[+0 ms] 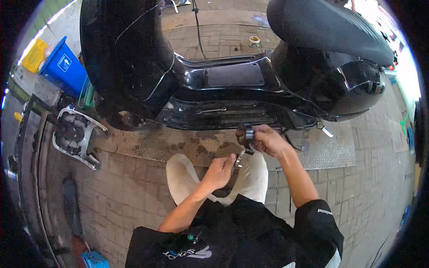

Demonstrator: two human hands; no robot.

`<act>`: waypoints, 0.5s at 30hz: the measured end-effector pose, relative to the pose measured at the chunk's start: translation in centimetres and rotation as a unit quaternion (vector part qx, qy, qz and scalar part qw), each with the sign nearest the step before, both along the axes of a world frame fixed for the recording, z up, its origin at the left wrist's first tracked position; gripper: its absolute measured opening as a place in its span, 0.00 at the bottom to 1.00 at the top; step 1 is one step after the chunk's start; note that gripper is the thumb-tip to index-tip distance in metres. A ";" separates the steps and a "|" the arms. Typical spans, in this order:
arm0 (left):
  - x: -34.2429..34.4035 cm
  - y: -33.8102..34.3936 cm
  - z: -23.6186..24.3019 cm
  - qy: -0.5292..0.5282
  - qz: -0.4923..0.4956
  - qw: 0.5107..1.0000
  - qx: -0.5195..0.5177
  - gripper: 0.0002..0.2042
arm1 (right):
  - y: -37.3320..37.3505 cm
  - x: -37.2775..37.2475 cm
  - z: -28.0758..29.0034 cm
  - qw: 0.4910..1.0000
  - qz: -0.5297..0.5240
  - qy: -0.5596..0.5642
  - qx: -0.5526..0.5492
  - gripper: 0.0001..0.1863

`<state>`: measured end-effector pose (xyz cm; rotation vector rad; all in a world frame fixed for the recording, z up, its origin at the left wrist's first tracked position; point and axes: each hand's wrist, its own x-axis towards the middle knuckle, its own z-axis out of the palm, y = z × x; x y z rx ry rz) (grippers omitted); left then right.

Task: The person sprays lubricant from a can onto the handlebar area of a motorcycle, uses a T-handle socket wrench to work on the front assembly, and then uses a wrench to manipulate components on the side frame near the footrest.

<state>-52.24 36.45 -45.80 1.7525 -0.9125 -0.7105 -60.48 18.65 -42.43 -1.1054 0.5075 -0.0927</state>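
Observation:
In front of my knees, my left hand (218, 172) is closed around a small shiny metal part (239, 159), whose exact kind I cannot make out. My right hand (270, 141) grips a dark, round, ring-like cylindrical part (245, 134) just above and to the right of it. The two parts are close together; whether they touch is unclear. Beyond both hands stands a black scooter (234, 75), side-on. A wrench (212, 110) lies along the near edge of its footboard.
Under the scooter's near side runs a stained metal plate (321, 152) over paving bricks. A white-and-black scooter panel (73, 134) lies at left beside a metal frame (33, 116). Behind are a blue bin (65, 67) and a yellow one (35, 54). A small tub (254, 41) sits beyond the scooter.

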 end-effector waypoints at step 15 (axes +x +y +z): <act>1.4 -0.5 0.1 -0.055 0.037 0.998 0.006 0.25 | 0.4 -0.1 2.1 0.995 0.071 -0.074 -0.005 0.16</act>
